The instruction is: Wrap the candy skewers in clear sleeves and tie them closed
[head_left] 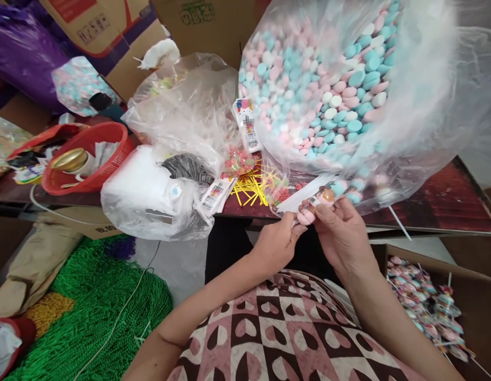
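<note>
Just beyond the table's front edge, my left hand (277, 239) and my right hand (344, 230) are close together, both with closed fingers. Between them is a small clear bag of marshmallows (306, 214), with pink pieces and a printed part showing. My left thumb and fingers pinch its near left end, and my right thumb and fingertips grip its right side. Behind my hands a large clear bag of pink, blue and white marshmallows (336, 114) stands open. A stack of white strips or small bags (298, 194) lies beside my left fingers.
Yellow twist ties (249, 188), printed cards (217, 196) and red-and-green gummy candies (239, 160) lie left of my hands. Further left are a bag of white sheets (130, 185) and a red basket (122, 145). A cardboard box (478, 312) with wrapped candy sticks stands lower right.
</note>
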Tool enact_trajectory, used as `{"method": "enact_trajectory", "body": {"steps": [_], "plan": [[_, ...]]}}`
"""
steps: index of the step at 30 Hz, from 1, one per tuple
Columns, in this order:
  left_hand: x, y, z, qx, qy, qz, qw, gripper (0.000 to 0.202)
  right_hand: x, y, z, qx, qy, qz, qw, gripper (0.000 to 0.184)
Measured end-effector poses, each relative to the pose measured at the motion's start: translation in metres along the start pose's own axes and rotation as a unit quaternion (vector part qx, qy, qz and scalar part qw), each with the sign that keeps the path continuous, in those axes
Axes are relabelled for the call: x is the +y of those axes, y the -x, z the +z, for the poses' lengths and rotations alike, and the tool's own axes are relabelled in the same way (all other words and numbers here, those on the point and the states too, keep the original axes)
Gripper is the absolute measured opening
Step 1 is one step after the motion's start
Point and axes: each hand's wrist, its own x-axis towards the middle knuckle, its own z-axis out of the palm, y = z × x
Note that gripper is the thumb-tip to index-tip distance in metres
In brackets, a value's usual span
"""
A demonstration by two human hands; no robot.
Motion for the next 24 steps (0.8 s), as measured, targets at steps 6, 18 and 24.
{"method": "enact_trajectory", "body": {"steps": [6, 18, 24], "plan": [[-0.007, 0.009, -0.001, -0.272, 0.435, -0.059, 0.856, 0.036, -0.017, -0.003, -0.012, -0.14, 0.116, 0.038, 0.983, 0.049], [-0.03, 0.005, -0.042, 0.114, 0.209, -0.008, 0.971, 0.027, 0.013, -0.034, 0.04, -0.15, 0.242, -0.036, 0.958, 0.029], [-0.038, 0.007, -0.081, 0.195, 0.507, -0.003, 0.84, 0.032, 0.038, -0.071, 0.077, -0.236, 0.595, -0.199, 0.742, 0.023]]}}
